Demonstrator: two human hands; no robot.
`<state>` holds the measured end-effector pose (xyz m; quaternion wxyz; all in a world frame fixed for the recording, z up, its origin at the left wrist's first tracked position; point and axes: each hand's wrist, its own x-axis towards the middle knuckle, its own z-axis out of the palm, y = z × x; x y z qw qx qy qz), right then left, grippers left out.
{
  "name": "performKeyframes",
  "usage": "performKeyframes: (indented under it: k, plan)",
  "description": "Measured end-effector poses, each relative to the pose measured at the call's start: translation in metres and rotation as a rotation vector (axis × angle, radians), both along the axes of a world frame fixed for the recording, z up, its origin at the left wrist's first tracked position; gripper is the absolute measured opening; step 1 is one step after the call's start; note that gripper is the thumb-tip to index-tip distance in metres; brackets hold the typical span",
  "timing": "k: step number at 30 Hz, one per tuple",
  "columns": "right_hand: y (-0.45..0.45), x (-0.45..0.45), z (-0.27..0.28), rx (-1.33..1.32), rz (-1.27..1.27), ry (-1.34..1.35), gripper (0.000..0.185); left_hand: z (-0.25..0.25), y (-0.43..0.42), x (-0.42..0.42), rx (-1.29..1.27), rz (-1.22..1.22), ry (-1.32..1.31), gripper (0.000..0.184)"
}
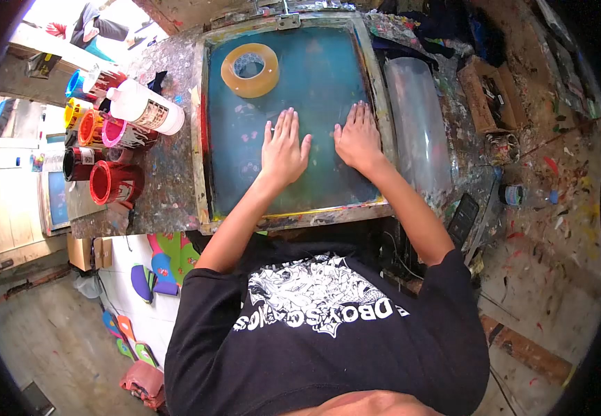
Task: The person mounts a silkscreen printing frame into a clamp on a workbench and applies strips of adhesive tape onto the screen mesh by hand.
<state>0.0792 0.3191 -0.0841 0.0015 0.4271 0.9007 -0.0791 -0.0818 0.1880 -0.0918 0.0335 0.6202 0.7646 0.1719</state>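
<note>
A wooden-framed screen (200, 149) with blue-green mesh lies on the paint-stained table. My left hand (286, 147) rests flat on the middle of the mesh, its fingers extended and the thumb out to the side. Over on the right part of the mesh, beside the frame's edge, my right hand (358, 139) lies palm down with its fingers extended. Neither hand holds anything. A roll of clear yellowish tape (268, 78) sits on the mesh at the upper left, beyond my left hand.
Paint pots, among them a red one (115, 183), and a white bottle (146, 107) crowd the table's left side. A clear plastic roll (417, 125) lies right of the frame, near a cardboard box (479, 97). A metal hinge (288, 21) is at the frame's far edge.
</note>
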Motion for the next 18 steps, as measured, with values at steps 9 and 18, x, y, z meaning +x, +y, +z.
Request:
performKeyframes:
  k: [9, 18]
  plan:
    - [0.015, -0.011, 0.026, 0.107, -0.042, -0.016, 0.067, -0.006, -0.006, -0.006, -0.048, 0.153, -0.013, 0.069]
    - [0.121, -0.110, 0.055, 0.006, 0.277, 0.265, 0.049, 0.042, -0.013, -0.059, 0.009, 0.134, 0.152, 0.061]
